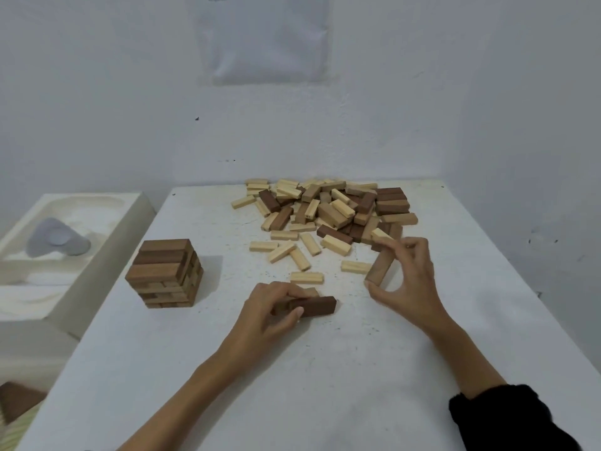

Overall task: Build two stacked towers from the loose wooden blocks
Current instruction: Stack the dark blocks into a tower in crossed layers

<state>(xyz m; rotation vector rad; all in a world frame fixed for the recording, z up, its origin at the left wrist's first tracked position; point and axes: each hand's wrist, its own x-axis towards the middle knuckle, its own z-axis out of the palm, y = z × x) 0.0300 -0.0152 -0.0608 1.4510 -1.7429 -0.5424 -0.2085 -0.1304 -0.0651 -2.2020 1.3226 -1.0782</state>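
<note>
Left hand (pixel 276 307) rests low, fingers curled around a dark block (pixel 313 306); right hand (pixel 406 281) pinches a brown block (pixel 379 267) between thumb and fingers

Single head-worn wide-angle view, facing forward and down, close over the white table (pixel 325 369), wall (pixel 97 92) behind

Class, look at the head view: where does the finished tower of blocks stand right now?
The tower stands on the left side of the white table, near its left edge, left of the left hand and well apart from the loose pile.
</note>
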